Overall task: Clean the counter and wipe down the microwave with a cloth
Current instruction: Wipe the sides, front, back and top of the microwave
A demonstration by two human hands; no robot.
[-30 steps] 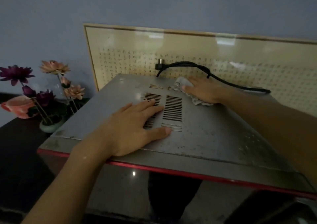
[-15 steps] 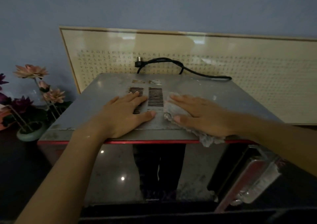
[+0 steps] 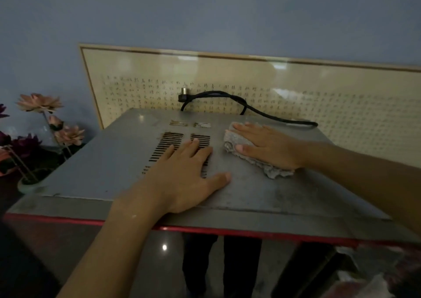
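The microwave point(image 3: 109, 165) fills the middle of the view, a grey metal box with vent slots on top and a red strip along its front edge. My left hand point(image 3: 184, 179) lies flat on the top over the vent slots, fingers spread and straight. My right hand point(image 3: 266, 147) presses flat on a crumpled grey-white cloth point(image 3: 273, 171) on the right half of the top. The cloth sticks out in front of the fingers and under the wrist. The microwave's glossy door below reflects a person's legs.
A black power cord with its plug point(image 3: 230, 99) lies along the microwave's back edge. A framed panel of small script point(image 3: 341, 106) leans on the blue wall behind. A vase of pink and purple artificial flowers point(image 3: 41, 138) stands left of the microwave on the dark counter point(image 3: 20, 263).
My right hand has slid the cloth from the front edge back toward the rear right of the top. My left hand has stayed flat on the vents. The view has shifted closer.
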